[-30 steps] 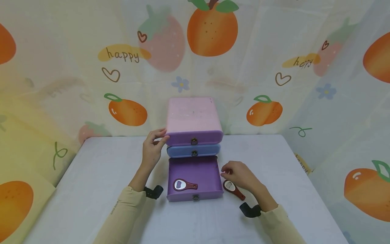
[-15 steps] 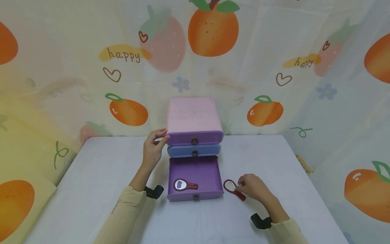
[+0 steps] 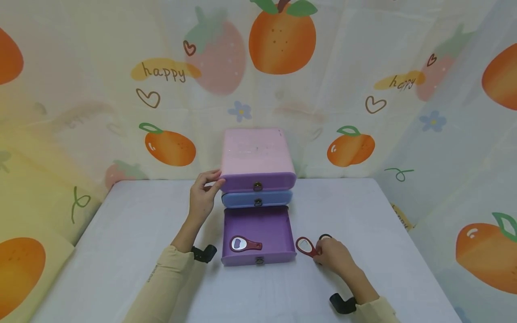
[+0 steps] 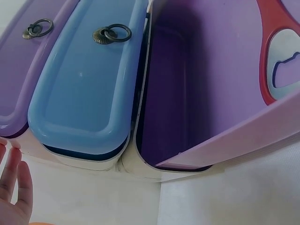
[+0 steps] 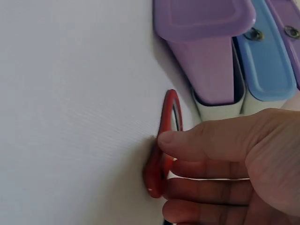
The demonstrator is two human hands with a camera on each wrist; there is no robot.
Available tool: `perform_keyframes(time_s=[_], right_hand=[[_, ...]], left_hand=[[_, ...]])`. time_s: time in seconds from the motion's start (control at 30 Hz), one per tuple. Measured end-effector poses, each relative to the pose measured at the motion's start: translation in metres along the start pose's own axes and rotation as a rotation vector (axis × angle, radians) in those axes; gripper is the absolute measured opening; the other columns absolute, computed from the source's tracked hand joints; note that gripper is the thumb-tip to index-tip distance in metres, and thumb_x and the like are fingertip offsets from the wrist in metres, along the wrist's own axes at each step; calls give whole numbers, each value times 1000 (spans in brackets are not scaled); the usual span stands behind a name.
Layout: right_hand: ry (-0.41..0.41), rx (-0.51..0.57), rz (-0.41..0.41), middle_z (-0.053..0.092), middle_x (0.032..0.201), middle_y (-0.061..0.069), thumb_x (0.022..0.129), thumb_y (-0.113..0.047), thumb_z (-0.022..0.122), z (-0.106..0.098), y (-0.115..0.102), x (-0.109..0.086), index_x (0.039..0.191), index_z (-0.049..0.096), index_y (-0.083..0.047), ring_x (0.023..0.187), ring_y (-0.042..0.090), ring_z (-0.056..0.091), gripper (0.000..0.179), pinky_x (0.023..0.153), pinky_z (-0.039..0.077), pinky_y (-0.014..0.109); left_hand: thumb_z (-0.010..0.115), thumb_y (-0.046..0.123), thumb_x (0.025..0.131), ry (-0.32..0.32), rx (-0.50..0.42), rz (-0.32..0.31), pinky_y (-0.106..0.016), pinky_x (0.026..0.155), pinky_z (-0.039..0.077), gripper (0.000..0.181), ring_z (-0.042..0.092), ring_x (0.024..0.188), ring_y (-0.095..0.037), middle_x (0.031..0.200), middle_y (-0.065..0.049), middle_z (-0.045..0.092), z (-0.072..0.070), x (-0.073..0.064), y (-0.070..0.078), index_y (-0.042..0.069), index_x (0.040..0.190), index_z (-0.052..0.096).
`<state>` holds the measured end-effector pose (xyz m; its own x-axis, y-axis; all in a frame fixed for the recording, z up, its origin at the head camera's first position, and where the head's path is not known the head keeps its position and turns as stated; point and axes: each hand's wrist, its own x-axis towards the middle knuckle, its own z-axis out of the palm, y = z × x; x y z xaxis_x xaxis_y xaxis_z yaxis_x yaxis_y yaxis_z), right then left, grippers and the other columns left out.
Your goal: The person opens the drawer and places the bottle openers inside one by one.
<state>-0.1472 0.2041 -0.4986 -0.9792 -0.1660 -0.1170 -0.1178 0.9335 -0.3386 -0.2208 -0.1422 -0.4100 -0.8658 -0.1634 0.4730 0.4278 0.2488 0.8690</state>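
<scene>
A small drawer cabinet (image 3: 256, 152) with a pink top stands at the back of the table. Its bottom purple drawer (image 3: 278, 229) is pulled out, and a red-brown bottle opener (image 3: 255, 246) lies inside. My left hand (image 3: 201, 199) touches the cabinet's left front corner with extended fingertips. To the right of the drawer, my right hand (image 3: 335, 255) pinches the handle of a second bottle opener (image 3: 305, 246) between thumb and fingers. In the right wrist view, this red opener (image 5: 169, 112) stands tilted on its edge. A dark-rimmed round thing (image 3: 325, 236) shows behind the right hand, mostly hidden.
Above the pulled-out drawer, the blue drawer (image 3: 238, 200) and the upper purple drawer (image 3: 238, 183) are closed, each with a metal ring pull. A white cloth covers the table (image 3: 149, 224). A fruit-printed curtain (image 3: 101, 112) hangs close behind the cabinet.
My right hand has moved from beside the drawer's right wall, rightward and down, and now pinches the second opener's handle. The dark-rimmed thing has come into view. My left hand stays put.
</scene>
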Motion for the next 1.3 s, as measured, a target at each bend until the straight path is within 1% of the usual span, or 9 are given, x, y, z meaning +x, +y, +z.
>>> perform_keyframes(time_s=[0.17,0.33,0.5,0.63,0.8,1.0,1.13,1.2,1.3], right_hand=[[11,-3,26,60,65,1,75,-10,79,4,-1,-2,77,70,-5,60,14,49,11,58,44,30],[19,-1,31,63,67,4,75,-9,79,6,-1,-5,80,70,-2,61,15,51,12,60,48,32],[39,-11,25,63,66,4,74,-9,80,8,-1,-6,78,70,-2,59,14,52,13,58,48,31],[39,-1,27,63,65,3,74,-9,80,9,0,-6,77,69,-3,59,15,52,13,58,48,31],[39,42,57,63,66,3,74,-10,80,13,4,-5,78,70,-3,61,15,51,13,60,48,31],[59,108,90,64,68,4,73,-11,80,16,7,-3,79,71,-2,62,15,53,15,61,49,30],[56,142,94,64,69,5,73,-11,80,15,10,-2,82,71,1,63,15,53,17,60,48,30],[54,161,95,64,69,5,73,-11,80,14,11,-2,84,72,2,64,15,53,18,59,47,29],[57,194,98,63,70,5,73,-10,78,12,12,-2,87,72,3,65,15,53,20,58,46,28]], left_hand=[[69,4,88,-6,-3,-3,-7,77,47,26,56,94,6,122,-27,62,0,0,0,-12,108,64],[69,4,88,-7,-6,-1,-7,77,47,26,56,94,6,122,-28,62,0,-1,0,-12,107,64],[69,3,88,-4,-10,-1,-7,76,48,25,56,94,6,121,-28,62,0,-1,0,-13,106,64],[69,3,88,-6,-8,2,-7,76,48,25,56,94,5,121,-28,62,0,-1,0,-13,106,64],[69,2,87,-5,-13,3,-7,76,47,25,56,93,5,121,-29,62,1,-1,0,-13,106,64],[70,2,87,5,-13,14,-7,76,48,26,57,92,5,120,-29,63,1,0,-1,-13,107,64],[70,3,87,-1,0,6,-9,77,47,30,58,93,6,120,-27,64,0,1,-2,-11,113,63],[70,4,88,-8,14,-1,-10,78,46,32,58,94,4,120,-26,64,0,1,-2,-9,116,63],[69,5,89,-19,30,4,-12,80,45,35,58,96,1,122,-26,63,0,2,-1,-6,121,63]])
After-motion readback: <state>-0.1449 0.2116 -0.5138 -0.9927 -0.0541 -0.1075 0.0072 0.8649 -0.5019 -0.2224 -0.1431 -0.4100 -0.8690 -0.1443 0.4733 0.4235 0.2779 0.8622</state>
